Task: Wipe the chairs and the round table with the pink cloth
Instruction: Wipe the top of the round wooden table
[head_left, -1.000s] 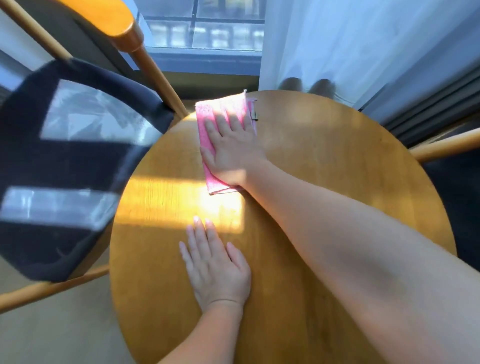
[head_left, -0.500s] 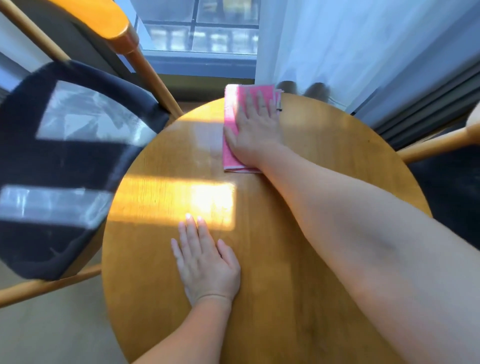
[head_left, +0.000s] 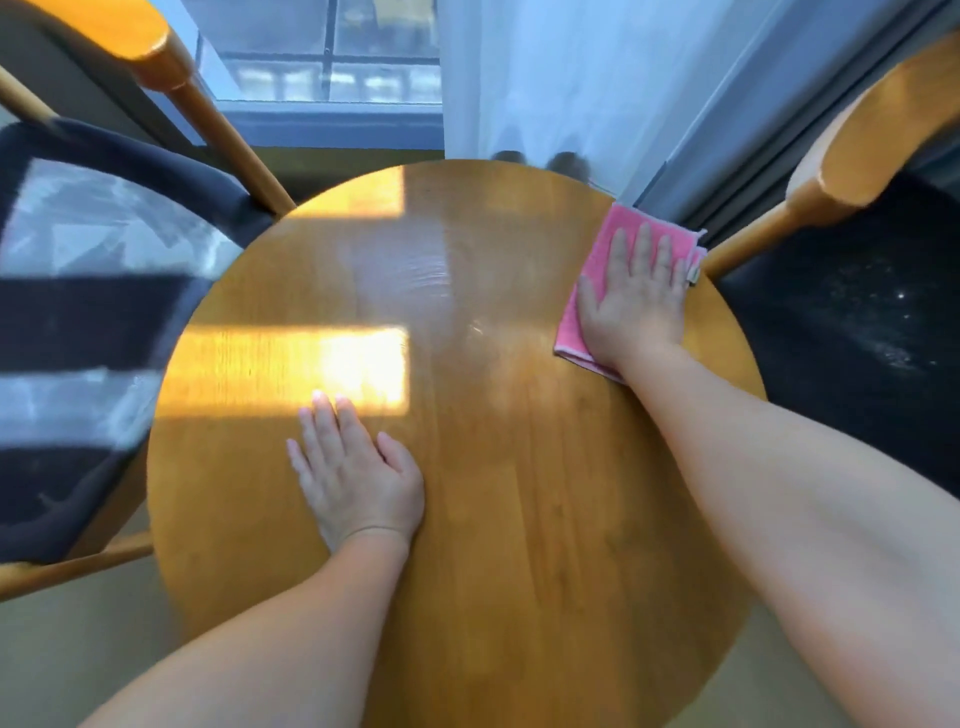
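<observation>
Pink cloth is now sitting at the tabletop's right edge, having slid across from the far middle. Left chair with dark seat is sitting just beside the tabletop. Left hand is lying flat, fingers spread, gripping nothing. Right hand is pressing flat on the cloth, fingers apart. Right chair is sitting beside it.

A window and sheer white curtain stand behind, above a pale floor.
</observation>
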